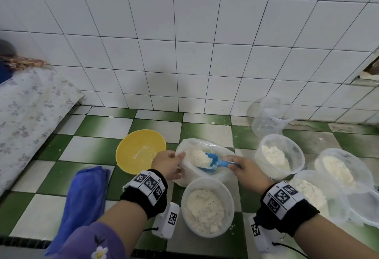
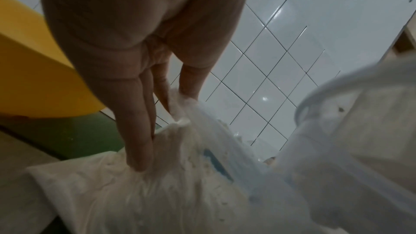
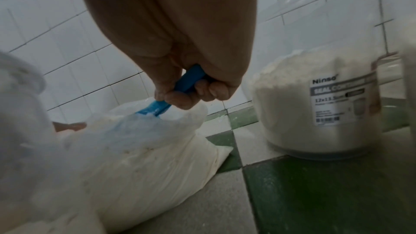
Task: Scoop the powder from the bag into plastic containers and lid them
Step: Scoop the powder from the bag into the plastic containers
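A clear plastic bag [image 1: 185,146] of white powder lies open on the checkered floor. My left hand [image 1: 170,163] pinches the bag's left rim [image 2: 180,113], holding the mouth open. My right hand [image 1: 244,168] grips the handle of a blue scoop [image 1: 213,161]; its bowl sits inside the bag, heaped with powder. In the right wrist view the fingers curl around the blue handle [image 3: 189,81] above the bag [image 3: 146,157]. A round clear container [image 1: 207,207] holding powder stands unlidded just in front of the bag.
A yellow bowl [image 1: 141,152] sits left of the bag and a blue cloth [image 1: 86,201] lies nearer me. Three more powder-filled containers [image 1: 279,156] [image 1: 344,170] [image 1: 313,195] cluster on the right, with an empty clear tub [image 1: 270,117] by the tiled wall.
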Demonstrator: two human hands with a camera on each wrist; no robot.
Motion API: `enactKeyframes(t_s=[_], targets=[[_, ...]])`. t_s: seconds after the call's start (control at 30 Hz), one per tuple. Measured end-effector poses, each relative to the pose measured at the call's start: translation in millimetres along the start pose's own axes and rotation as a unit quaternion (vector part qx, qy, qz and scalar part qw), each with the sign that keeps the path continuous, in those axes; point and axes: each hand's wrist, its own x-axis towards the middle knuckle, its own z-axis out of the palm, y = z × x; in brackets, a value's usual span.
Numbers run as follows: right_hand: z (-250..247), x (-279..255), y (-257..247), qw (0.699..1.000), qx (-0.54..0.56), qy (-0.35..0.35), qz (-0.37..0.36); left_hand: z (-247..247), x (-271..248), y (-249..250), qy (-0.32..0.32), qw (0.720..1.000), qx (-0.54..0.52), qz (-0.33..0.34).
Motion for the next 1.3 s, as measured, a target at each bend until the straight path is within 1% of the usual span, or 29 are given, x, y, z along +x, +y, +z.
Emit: enactKeyframes(t_s=[0.3,0.47,0.7,0.8,0.87,1.03,1.13,1.17,1.23,1.3], targets=[[-24.3,-20.4,-6.1,1.000,0.009,0.013,-0.007,0.2,-8.6,5.6,0.010,1.000,-0.010,0.008],[-33.0,-38.9,-18.5,0.999,0.021,0.018,-0.023,-1.6,-12.0,3.4,0.022,1.000,-0.008,0.016],[-40.4,-62.8,-24.8,0.996,0.044,0.071,-0.014,-2.7,-19.8,2.5,0.015,1.000,-0.016,0.010],[-49.7,-77.8,-25.2,0.996,0.051,0.071,-0.015,-2.0,-24.3,6.7,0.010,0.999,-0.030,-0.004],[-58.4,-89.3,-27.3,0.997,0.054,0.059,-0.023,-2.7,-26.5,8.6,0.009,0.999,-0.039,-0.010],[-70.7,-111.8,-30.3,0.996,0.012,-0.014,-0.090,-4.1,-30.0,8.4,-0.003,0.997,-0.070,-0.019],[-62.9,-117.6,-32.9,0.989,-0.027,-0.035,-0.138,-3.6,-33.4,7.3,-0.017,0.996,-0.090,-0.021],[-58.4,-117.9,-32.8,0.985,-0.051,-0.028,-0.162,-3.6,-34.3,6.9,-0.020,0.995,-0.095,-0.021],[-47.7,-119.2,-31.3,0.963,-0.136,0.023,-0.230,-3.5,-35.3,6.0,-0.024,0.994,-0.105,-0.021],[-36.5,-122.5,-30.8,0.914,-0.258,0.089,-0.300,-3.3,-36.1,5.4,-0.028,0.993,-0.113,-0.019]])
